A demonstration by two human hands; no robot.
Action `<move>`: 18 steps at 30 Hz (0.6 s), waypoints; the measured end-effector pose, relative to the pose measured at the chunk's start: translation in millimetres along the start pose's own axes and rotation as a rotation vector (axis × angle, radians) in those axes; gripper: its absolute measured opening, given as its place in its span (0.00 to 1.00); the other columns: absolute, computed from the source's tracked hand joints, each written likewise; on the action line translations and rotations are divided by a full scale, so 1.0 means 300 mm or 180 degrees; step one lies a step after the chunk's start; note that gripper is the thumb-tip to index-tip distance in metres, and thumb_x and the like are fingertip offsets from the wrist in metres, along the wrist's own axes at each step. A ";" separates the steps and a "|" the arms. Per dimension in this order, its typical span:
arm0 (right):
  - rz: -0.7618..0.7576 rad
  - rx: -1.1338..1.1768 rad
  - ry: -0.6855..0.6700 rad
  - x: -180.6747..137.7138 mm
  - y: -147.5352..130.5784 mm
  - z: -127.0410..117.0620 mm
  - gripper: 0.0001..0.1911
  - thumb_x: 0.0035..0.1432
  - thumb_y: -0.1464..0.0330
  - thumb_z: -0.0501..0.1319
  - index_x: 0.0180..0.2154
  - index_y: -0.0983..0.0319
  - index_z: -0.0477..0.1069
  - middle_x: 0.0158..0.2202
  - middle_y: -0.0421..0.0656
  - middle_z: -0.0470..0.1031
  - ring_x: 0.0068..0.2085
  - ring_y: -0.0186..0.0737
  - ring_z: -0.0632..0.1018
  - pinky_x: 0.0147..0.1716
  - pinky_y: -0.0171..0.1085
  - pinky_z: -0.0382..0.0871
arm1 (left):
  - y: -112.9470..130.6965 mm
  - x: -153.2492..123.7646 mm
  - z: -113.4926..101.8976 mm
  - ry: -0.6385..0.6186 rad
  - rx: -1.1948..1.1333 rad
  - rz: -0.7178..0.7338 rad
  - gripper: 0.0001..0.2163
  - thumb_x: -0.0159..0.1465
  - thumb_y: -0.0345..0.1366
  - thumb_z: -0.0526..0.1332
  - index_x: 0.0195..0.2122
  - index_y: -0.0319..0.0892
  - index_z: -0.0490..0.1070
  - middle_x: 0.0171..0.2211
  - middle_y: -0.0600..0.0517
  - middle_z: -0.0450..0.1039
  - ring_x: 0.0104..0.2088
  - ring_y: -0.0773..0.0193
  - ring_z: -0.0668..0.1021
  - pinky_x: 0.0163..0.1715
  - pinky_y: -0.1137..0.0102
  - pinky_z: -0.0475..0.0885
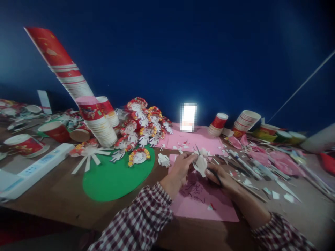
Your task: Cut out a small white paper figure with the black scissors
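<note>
Over a pink sheet (206,209), my left hand (180,174) pinches a small white paper cutout (201,164). My right hand (220,176) is closed round the dark handle of a pair of scissors (217,177), whose blade tip shows above the paper. The cutout lies between both hands, against the scissors. Left of my left hand, another white paper cutout (163,160) rests on the table. Dark thin scraps (194,191) are scattered on the pink sheet below my hands.
Stacked red paper cups (96,122) lean at the left, beside a pile of paper dolls (146,122) and a green round mat (117,177). A power strip (39,170) lies at far left. A lit screen (188,116) stands behind; pens (247,165) and paper bits lie right.
</note>
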State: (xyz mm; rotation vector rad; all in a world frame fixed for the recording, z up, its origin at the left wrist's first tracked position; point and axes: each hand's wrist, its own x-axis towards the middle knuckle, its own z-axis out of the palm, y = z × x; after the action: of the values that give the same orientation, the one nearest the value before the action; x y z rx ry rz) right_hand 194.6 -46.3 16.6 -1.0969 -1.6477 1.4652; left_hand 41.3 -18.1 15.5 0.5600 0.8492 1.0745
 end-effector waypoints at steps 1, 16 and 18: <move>0.0008 0.0032 -0.0029 0.000 0.003 -0.001 0.22 0.53 0.50 0.58 0.31 0.64 0.68 0.19 0.38 0.60 0.21 0.31 0.59 0.19 0.33 0.52 | 0.003 -0.002 0.002 -0.0021 -0.0040 -0.0007 0.11 0.46 0.38 0.68 0.28 0.39 0.70 0.20 0.54 0.71 0.20 0.67 0.72 0.22 0.72 0.66; 0.0053 0.0271 -0.0354 -0.004 -0.026 0.014 0.23 0.52 0.50 0.59 0.28 0.64 0.63 0.20 0.37 0.63 0.19 0.27 0.63 0.16 0.28 0.54 | 0.035 -0.011 0.010 0.0099 -0.0493 0.0160 0.11 0.43 0.34 0.70 0.26 0.37 0.72 0.22 0.54 0.72 0.22 0.70 0.73 0.24 0.75 0.67; 0.0055 0.0289 -0.0336 -0.003 -0.019 0.015 0.22 0.52 0.50 0.60 0.28 0.64 0.63 0.20 0.37 0.63 0.19 0.27 0.63 0.16 0.28 0.54 | 0.033 -0.013 0.014 0.0196 -0.0374 0.0255 0.11 0.43 0.35 0.70 0.26 0.37 0.72 0.21 0.54 0.71 0.22 0.71 0.72 0.24 0.75 0.66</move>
State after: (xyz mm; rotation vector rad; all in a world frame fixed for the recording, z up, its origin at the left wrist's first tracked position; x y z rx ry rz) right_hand 190.1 -49.1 21.6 -1.0013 -1.6293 1.6173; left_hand 38.6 -17.9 26.7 0.4673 0.8169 1.2120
